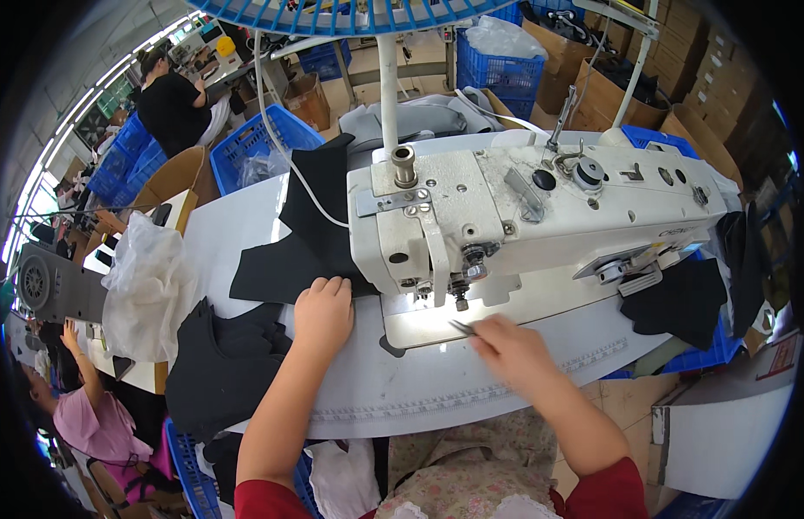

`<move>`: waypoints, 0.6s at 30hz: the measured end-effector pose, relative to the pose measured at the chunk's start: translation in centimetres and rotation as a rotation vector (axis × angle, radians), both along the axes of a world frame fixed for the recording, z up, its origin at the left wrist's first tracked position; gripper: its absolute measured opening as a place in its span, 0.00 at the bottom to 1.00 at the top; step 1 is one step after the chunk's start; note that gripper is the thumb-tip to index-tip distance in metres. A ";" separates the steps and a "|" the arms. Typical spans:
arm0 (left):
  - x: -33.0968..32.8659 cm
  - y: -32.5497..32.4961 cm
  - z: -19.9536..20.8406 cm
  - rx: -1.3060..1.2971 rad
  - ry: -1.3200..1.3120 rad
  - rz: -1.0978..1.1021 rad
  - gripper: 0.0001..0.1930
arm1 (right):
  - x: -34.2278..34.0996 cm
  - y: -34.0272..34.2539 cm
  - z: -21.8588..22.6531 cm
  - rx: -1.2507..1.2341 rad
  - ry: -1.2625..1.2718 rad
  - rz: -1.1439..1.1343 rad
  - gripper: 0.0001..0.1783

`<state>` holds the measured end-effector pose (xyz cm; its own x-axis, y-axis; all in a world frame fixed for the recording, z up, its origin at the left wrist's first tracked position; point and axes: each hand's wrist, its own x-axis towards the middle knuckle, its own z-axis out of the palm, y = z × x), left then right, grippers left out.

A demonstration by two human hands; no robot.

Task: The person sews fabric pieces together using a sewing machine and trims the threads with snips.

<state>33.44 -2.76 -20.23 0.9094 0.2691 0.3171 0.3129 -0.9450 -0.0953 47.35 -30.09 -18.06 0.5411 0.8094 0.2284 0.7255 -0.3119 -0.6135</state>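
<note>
My left hand [325,310] lies on a black fabric piece [285,270] left of the sewing machine's needle area, its fingers resting on the cloth. The black fabric runs back beside the white sewing machine [488,199]. My right hand [513,348] is closed around a small dark pointed tool [462,328], slightly blurred, whose kind I cannot make out. Its tip points left, in front of and below the machine's presser area [460,298]. Nearer my left forearm lies a stack of cut black fabric pieces [220,363].
A printed ruler [471,391] runs along the front of the white table [359,381]. More black fabric [679,298] lies at the right. Clear plastic [149,281] sits at the left. Blue crates [497,73] and cardboard boxes stand behind; two people work at the left.
</note>
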 end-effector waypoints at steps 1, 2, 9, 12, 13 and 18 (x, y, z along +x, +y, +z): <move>-0.1 0.0 -0.1 -0.003 -0.066 -0.028 0.16 | -0.4 1.2 -0.2 -0.028 0.011 0.037 0.08; -0.1 -0.1 -0.3 -0.003 -0.066 -0.034 0.16 | -0.7 2.4 -0.2 -0.028 0.010 0.031 0.08; -0.7 -0.6 -0.2 -0.049 -0.111 -0.056 0.20 | -1.8 7.5 -1.2 -0.172 -0.235 0.028 0.16; -0.8 -0.7 -0.2 -0.042 -0.127 -0.066 0.20 | -2.2 8.5 -1.7 -0.194 -0.275 -0.003 0.18; -0.8 -0.7 -0.2 -0.045 -0.132 -0.067 0.20 | -2.4 8.7 -1.8 -0.224 -0.297 -0.019 0.19; -0.8 -0.8 -0.1 -0.046 -0.125 -0.061 0.20 | -2.8 9.6 -1.4 -0.231 -0.316 -0.028 0.17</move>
